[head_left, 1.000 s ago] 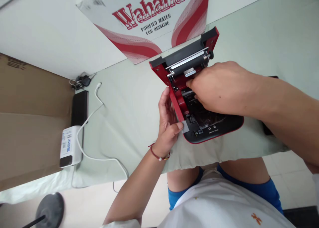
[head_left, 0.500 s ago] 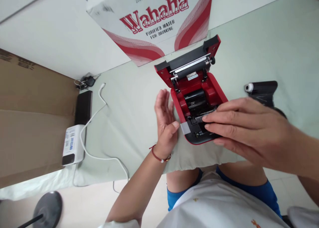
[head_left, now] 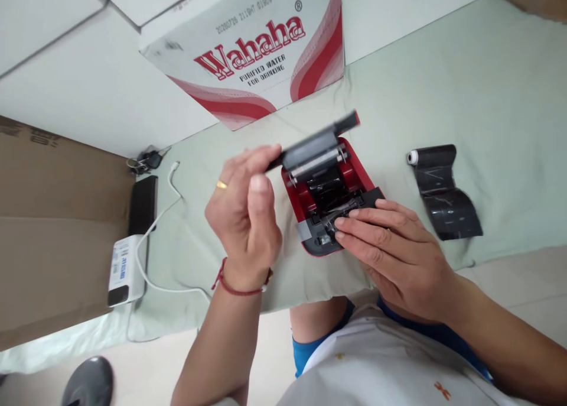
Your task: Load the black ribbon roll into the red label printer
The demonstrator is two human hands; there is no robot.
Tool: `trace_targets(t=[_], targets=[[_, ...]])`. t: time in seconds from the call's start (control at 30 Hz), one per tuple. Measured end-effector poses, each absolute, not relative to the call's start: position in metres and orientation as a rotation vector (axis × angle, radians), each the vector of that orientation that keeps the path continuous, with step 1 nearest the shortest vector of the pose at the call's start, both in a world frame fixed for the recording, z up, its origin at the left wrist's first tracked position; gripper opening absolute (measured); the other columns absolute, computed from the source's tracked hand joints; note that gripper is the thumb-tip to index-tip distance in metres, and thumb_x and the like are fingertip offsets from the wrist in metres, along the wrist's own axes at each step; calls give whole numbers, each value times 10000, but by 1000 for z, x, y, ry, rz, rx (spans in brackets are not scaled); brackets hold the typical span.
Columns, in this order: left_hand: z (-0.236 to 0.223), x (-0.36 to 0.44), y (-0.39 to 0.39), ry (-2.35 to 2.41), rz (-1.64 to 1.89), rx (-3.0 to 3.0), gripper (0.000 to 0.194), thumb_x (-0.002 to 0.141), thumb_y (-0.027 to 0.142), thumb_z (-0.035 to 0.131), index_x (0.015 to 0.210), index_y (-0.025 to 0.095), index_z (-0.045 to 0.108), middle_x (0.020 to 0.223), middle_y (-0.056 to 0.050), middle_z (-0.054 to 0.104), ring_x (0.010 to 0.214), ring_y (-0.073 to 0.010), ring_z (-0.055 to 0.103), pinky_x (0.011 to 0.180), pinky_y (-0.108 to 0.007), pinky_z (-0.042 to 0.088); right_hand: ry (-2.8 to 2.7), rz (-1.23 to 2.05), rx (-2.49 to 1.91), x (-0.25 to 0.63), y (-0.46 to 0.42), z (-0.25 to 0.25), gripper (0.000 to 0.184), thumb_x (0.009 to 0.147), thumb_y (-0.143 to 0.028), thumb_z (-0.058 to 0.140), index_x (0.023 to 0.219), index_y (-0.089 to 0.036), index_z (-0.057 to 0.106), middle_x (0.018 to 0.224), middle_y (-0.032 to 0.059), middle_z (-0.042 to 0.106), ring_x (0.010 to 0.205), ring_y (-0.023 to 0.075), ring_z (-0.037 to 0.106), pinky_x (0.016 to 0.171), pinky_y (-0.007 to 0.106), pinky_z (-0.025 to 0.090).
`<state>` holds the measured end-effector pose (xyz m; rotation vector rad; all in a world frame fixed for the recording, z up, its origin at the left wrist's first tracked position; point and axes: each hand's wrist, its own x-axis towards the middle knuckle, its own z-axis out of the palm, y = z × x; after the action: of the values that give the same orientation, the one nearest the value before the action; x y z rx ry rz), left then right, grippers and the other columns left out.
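A red and black printer point(head_left: 363, 171), seemingly a small label printer, sits near the table's front edge with its lid point(head_left: 312, 148) partly raised. Inside lies a roll of glossy black film point(head_left: 328, 187). My left hand point(head_left: 245, 211) is closed on the left corner of the lid, thumb on the near side; motion blurs the lid. My right hand point(head_left: 398, 255) lies over the front right of the printer, its fingers stretched out and fingertips touching the film's front end. The right thumb is hidden. A grey patch point(head_left: 305, 230) is on the printer's front left corner.
An unrolled length of black film point(head_left: 447, 208) on a white core lies to the right. Behind stands a Wahaha water carton point(head_left: 266, 63). At left are a white device point(head_left: 127, 270), a white cable point(head_left: 155, 220), a black box point(head_left: 142, 205), keys point(head_left: 150, 159) and a cardboard box point(head_left: 57, 246).
My left hand has risen from beside the printer to the lid and taken hold of it. The lid has tilted forward and down. The right hand stays at the printer's front.
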<state>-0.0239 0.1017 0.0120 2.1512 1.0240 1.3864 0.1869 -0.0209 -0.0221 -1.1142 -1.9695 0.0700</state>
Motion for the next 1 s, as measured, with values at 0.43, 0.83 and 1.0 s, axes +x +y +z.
trace_targets(t=[0.43, 0.83, 1.0], targets=[[-14, -35, 71, 978, 1127, 2430, 437, 1169, 395, 441, 1490, 288, 717, 1386, -48, 821, 1320, -256, 752, 1137, -446, 591, -1960, 62, -1087, 189, -20, -29, 446, 1019, -56, 573, 1385, -238, 753, 1356, 34, 838, 1318, 209, 741, 1225, 450, 569], [-53, -44, 83, 730, 1176, 1735, 920, 907, 598, 844, 1688, 522, 363, 1869, 32, 295, 1760, -326, 237, 1403, -538, 346, -1971, 84, -1091, 190, -20, -24, 396, 1036, -73, 584, 1359, -238, 743, 1356, 42, 837, 1298, 211, 746, 1212, 480, 568], [-59, -30, 87, 688, 1051, 1418, 1175, 826, 672, 886, 1725, 591, 133, 1874, 28, 281, 1696, -307, 397, 1363, -509, 440, -1945, 87, -1086, 191, -20, -26, 345, 1016, -59, 620, 1282, -216, 775, 1300, 61, 855, 1269, 225, 749, 1208, 480, 562]])
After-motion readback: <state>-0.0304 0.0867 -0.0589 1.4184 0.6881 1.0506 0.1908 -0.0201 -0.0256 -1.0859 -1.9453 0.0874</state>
